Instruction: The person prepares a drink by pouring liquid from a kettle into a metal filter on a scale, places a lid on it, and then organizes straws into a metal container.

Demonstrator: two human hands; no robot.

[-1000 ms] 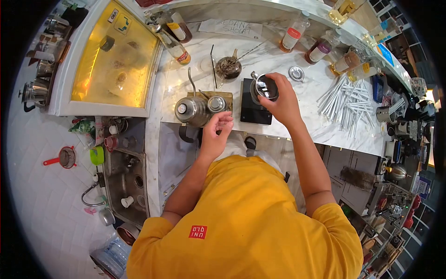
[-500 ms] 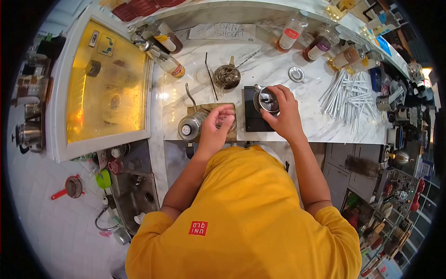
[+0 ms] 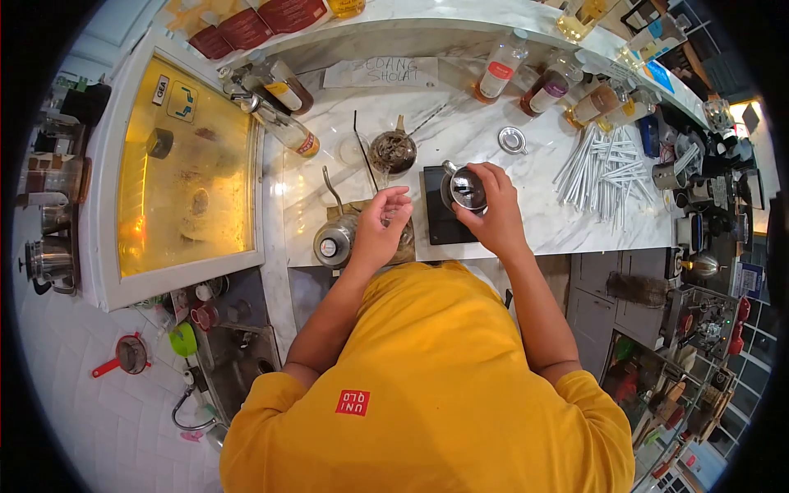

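The metal cup (image 3: 463, 187) is gripped from its right side by the right hand (image 3: 491, 215), with the fingers wrapped around its rim and wall, and it is kept on the black scale (image 3: 433, 215) near the counter's front edge. The left hand (image 3: 380, 228) is held just left of the scale with its fingertips bunched together and pointed down; whether anything is pinched between them cannot be told, since the spot beneath is hidden. A wooden board (image 3: 359, 207) is partly covered by that hand, and a gooseneck kettle (image 3: 334, 240) is seen touching or just beside it on the left. Behind the scale a bowl of dark material (image 3: 392, 152) is set on the marble counter (image 3: 468, 123), with a small metal lid (image 3: 512, 140) to its right. A loose pile of white straws (image 3: 604, 168) is spread further right, well apart from the hands. Labelled bottles (image 3: 501, 62) and a handwritten paper sign (image 3: 380, 72) are lined along the back.
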